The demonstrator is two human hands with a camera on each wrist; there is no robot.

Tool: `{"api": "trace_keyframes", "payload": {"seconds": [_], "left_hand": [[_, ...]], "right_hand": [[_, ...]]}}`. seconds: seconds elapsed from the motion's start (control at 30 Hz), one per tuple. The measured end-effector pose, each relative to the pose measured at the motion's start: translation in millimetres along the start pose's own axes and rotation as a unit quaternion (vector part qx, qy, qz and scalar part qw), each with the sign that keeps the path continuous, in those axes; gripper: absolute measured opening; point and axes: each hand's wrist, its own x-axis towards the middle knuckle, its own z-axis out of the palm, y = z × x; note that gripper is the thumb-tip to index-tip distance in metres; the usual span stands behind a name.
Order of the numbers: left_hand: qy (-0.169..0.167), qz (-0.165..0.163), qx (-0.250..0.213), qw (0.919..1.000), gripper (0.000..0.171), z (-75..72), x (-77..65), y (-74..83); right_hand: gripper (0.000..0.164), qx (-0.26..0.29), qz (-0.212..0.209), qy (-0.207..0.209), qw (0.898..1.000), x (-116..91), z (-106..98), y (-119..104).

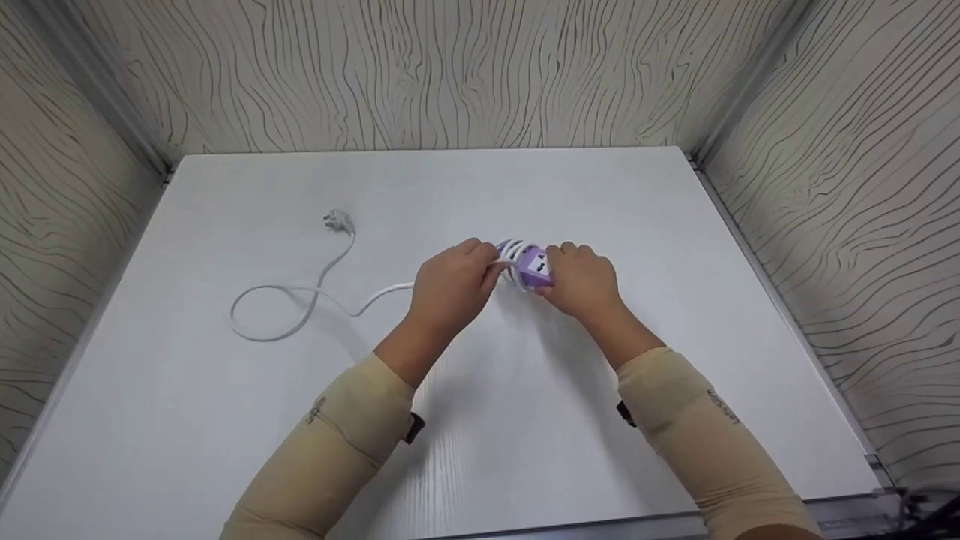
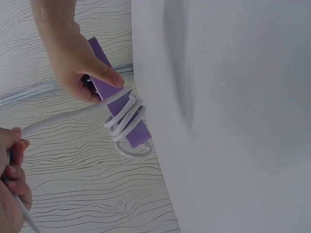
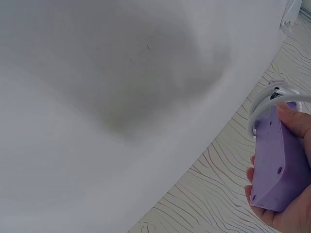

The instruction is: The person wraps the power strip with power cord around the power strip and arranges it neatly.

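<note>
A purple power strip (image 1: 537,267) with a white socket face is held up above the table in my right hand (image 1: 583,279). Several turns of its white cord (image 2: 127,119) wrap round the end away from that hand. In the right wrist view the thumb lies along the purple casing (image 3: 277,160) and the fingers curl beneath it. My left hand (image 1: 454,289) grips the cord close to the wrapped end; in the left wrist view the cord runs taut from the strip to the left fingers (image 2: 18,182).
From the left hand the loose cord (image 1: 262,339) trails leftward and makes a loop on the white table (image 1: 225,435). Its plug (image 1: 340,221) lies at the far left. Wood-grain panels (image 1: 420,75) with metal edge rails surround the table at the back and sides.
</note>
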Motion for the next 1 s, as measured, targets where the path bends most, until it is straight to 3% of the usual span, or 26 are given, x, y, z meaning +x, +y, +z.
{"api": "trace_keyframes", "payload": {"seconds": [0.27,0.47,0.6,0.73,1.0], "left_hand": [[-0.002,-0.031,0.001,0.9995,0.015,-2.1,8.8,-17.9],[-0.021,-0.078,-0.033,0.9962,0.016,1.9,12.2,-35.4],[-0.028,-0.103,-0.078,0.9912,0.016,3.4,13.4,-46.2],[-0.033,-0.102,-0.114,0.9877,0.015,4.5,14.1,-52.2],[-0.086,-0.12,-0.15,0.9777,0.02,11.9,15.4,-59.3]], "right_hand": [[0.063,-0.007,-0.079,-0.034,0.996,-4.3,-3.9,-3.1],[0.056,0.003,-0.146,-0.043,0.988,-7.1,-11.8,0.0],[0.054,0.023,-0.203,-0.041,0.978,-9.4,-19.3,1.5],[0.052,0.048,-0.249,-0.055,0.966,-11.4,-25.8,1.6],[0.053,0.161,-0.287,-0.126,0.936,-13.7,-35.1,2.2]]}}
